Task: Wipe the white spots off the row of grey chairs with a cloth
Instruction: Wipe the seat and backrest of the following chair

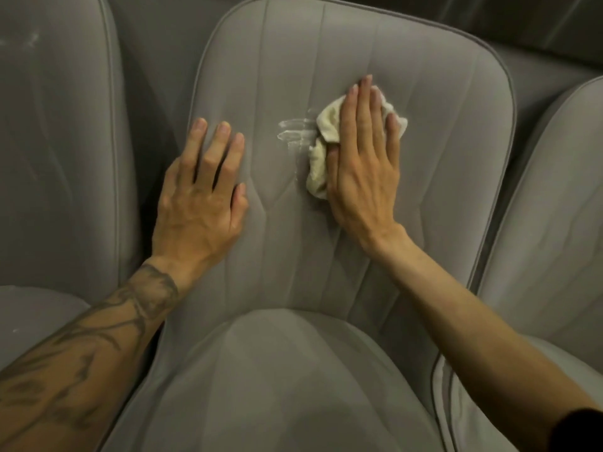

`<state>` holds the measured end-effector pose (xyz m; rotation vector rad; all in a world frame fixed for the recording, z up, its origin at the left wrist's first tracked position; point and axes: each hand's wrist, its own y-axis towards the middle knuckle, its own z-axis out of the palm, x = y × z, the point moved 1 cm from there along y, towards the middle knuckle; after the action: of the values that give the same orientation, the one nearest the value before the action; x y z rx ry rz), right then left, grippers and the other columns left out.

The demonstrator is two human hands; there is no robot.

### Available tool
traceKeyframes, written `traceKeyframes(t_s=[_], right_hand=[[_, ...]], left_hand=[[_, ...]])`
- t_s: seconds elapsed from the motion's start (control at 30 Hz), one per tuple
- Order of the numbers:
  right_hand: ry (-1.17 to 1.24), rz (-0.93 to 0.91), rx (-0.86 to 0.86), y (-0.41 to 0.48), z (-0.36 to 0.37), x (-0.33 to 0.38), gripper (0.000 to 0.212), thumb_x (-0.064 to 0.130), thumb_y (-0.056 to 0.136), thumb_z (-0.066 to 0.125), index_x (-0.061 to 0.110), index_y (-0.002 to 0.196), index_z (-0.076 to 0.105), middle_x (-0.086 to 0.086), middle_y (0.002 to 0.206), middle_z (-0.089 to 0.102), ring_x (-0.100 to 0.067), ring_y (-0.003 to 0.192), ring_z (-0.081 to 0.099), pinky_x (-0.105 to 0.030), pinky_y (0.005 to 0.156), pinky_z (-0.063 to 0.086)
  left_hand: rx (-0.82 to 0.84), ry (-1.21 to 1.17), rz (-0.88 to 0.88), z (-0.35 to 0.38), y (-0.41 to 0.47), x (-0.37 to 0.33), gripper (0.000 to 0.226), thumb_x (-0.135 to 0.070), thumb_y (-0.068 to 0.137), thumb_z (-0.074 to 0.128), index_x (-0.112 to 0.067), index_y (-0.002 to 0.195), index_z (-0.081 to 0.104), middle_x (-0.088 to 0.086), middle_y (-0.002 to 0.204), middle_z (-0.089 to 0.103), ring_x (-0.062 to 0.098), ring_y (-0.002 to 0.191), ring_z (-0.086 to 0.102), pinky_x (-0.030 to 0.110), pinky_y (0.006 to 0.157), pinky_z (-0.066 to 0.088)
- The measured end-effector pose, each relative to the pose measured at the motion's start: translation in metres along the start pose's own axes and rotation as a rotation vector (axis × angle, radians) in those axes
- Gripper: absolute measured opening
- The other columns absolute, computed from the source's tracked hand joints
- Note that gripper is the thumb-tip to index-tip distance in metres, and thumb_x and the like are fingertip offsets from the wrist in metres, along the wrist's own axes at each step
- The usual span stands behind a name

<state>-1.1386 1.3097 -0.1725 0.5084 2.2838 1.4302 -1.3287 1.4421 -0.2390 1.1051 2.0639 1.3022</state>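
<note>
The middle chair [293,60] fills the centre of the frame, between a left chair [58,158] and a right chair [554,207]. The left hand [199,203] lies flat on its backrest, fingers straight and a little spread. The right hand [365,164] presses the cloth [318,171] with straight, close fingers, just right of a white smear [295,128].

Dim, warm-tinted, soft, wide-angle-bowed edges.
</note>
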Motion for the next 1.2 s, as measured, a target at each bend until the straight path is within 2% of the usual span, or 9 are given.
traceKeyframes(t_s=[0.07,0.3,0.47,0.57,0.73,0.83,1.03,1.1,1.2], right_hand=[[0.026,0.042,-0.017,-0.002,0.006,0.004,0.059,0.025,0.109,0.040,0.001,0.161,0.024,-0.019,0.169,0.022,-0.029,0.159,0.018,-0.048,0.131,0.015],[-0.017,-0.079,0.201,-0.080,0.004,0.013,0.061,0.030,0.109,0.029,0.003,0.163,0.019,-0.014,0.172,0.015,-0.024,0.161,0.010,-0.041,0.132,0.008],[0.013,0.014,-0.061,0.032,0.001,-0.005,0.059,0.028,0.108,0.037,0.002,0.160,0.028,-0.019,0.168,0.027,-0.030,0.158,0.024,-0.047,0.130,0.018],[0.024,0.080,-0.111,0.046,0.004,0.001,0.060,0.029,0.107,0.036,0.000,0.159,0.030,-0.020,0.167,0.029,-0.030,0.157,0.025,-0.050,0.129,0.019],[0.013,-0.042,0.174,-0.080,0.006,0.023,0.064,0.030,0.107,0.036,0.002,0.162,0.022,-0.016,0.171,0.018,-0.027,0.161,0.012,-0.044,0.132,0.009],[-0.008,-0.102,0.244,-0.092,0.003,0.016,0.063,0.030,0.108,0.035,0.003,0.162,0.021,-0.016,0.171,0.018,-0.025,0.160,0.010,-0.041,0.131,0.006],[0.051,0.067,-0.132,0.037,0.015,-0.007,0.057,0.025,0.109,0.034,0.000,0.160,0.027,-0.022,0.167,0.027,-0.033,0.157,0.023,-0.050,0.130,0.016],[0.071,0.076,-0.121,0.013,0.022,0.000,0.058,0.026,0.110,0.034,0.000,0.161,0.024,-0.021,0.168,0.025,-0.033,0.158,0.020,-0.050,0.131,0.014],[0.077,-0.003,0.074,-0.090,0.026,0.021,0.061,0.028,0.109,0.031,0.003,0.163,0.016,-0.017,0.171,0.014,-0.029,0.161,0.010,-0.045,0.131,0.004]], left_hand=[[-0.006,0.009,-0.002,0.001,0.000,0.000,0.061,-0.030,0.109,0.040,-0.014,0.166,0.026,0.008,0.173,0.026,0.031,0.163,0.018,0.049,0.111,0.041],[-0.019,0.011,0.002,0.001,0.000,-0.002,0.061,-0.029,0.109,0.041,-0.012,0.166,0.028,0.009,0.172,0.028,0.033,0.162,0.021,0.048,0.110,0.041],[-0.020,0.009,0.007,0.001,0.001,-0.001,0.062,-0.028,0.107,0.044,-0.011,0.165,0.029,0.009,0.172,0.028,0.033,0.162,0.021,0.047,0.113,0.039],[-0.020,0.005,0.008,0.001,0.000,0.000,0.062,-0.028,0.108,0.043,-0.012,0.166,0.027,0.009,0.172,0.027,0.032,0.162,0.019,0.047,0.114,0.038],[-0.018,0.009,0.008,0.000,0.000,0.000,0.063,-0.029,0.107,0.044,-0.013,0.166,0.028,0.009,0.172,0.027,0.033,0.162,0.020,0.047,0.114,0.039],[-0.008,0.003,0.002,-0.001,0.000,-0.002,0.063,-0.028,0.107,0.045,-0.012,0.165,0.028,0.009,0.172,0.028,0.033,0.162,0.021,0.048,0.113,0.039],[-0.006,0.008,-0.003,0.000,0.001,-0.001,0.063,-0.030,0.108,0.043,-0.014,0.166,0.027,0.007,0.173,0.026,0.031,0.162,0.019,0.048,0.110,0.042],[-0.012,0.010,-0.004,0.000,0.000,-0.002,0.063,-0.030,0.107,0.044,-0.014,0.166,0.027,0.007,0.173,0.027,0.031,0.162,0.019,0.048,0.109,0.042],[-0.013,0.013,-0.005,0.000,0.000,-0.001,0.062,-0.030,0.107,0.044,-0.014,0.165,0.030,0.008,0.172,0.029,0.032,0.162,0.021,0.047,0.109,0.042]])
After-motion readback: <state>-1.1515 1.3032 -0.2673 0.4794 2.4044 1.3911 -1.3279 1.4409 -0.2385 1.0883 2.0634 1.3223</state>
